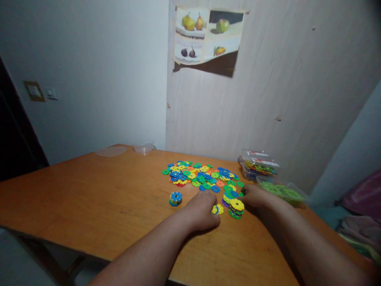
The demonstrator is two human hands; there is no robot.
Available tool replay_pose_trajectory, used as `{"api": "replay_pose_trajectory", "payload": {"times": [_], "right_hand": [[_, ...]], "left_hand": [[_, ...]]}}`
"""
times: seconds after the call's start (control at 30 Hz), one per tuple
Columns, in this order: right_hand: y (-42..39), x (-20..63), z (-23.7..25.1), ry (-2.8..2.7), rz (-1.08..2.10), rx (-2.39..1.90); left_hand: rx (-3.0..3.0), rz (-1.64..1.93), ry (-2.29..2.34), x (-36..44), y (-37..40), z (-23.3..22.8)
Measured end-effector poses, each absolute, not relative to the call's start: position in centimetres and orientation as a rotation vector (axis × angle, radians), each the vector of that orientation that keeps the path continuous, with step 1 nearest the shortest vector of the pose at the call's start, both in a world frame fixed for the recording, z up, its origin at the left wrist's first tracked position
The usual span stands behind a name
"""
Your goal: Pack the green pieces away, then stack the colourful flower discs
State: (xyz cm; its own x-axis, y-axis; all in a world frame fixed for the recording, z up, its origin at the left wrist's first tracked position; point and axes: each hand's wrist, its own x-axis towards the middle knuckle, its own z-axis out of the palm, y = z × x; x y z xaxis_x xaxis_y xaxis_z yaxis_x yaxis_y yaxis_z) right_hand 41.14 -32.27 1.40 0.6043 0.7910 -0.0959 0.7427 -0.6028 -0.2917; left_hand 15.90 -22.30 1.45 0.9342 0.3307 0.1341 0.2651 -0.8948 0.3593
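Note:
My left hand (204,207) rests on the table with its fingers curled round a few plastic flower-shaped discs (219,209), yellow and blue at the visible edge. To the right, my right hand (252,196) is at the side of the loose discs, its fingertips closed on a green disc (241,194). Between the hands stands a stack of discs (236,207), yellow on top and green at the bottom. Left of my left hand is a shorter stack (175,198) topped with blue. Behind both hands spreads a pile of mixed discs (196,174).
Clear plastic boxes (258,166) of coloured pieces stand at the table's back right, beside an open tub (279,190) of light green pieces. At the back left are a clear bowl (143,148) and a flat translucent lid (111,151) on the wooden table (119,198).

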Motion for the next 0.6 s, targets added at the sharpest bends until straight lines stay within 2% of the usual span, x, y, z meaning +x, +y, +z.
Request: {"api": "replay_pose_trajectory", "payload": {"times": [0.6], "right_hand": [[-21.5, 36.2, 4.2, -1.692, 0.89, -2.293]], "left_hand": [[2.777, 0.215, 0.448, 15.5, -23.1, 2.4]]}}
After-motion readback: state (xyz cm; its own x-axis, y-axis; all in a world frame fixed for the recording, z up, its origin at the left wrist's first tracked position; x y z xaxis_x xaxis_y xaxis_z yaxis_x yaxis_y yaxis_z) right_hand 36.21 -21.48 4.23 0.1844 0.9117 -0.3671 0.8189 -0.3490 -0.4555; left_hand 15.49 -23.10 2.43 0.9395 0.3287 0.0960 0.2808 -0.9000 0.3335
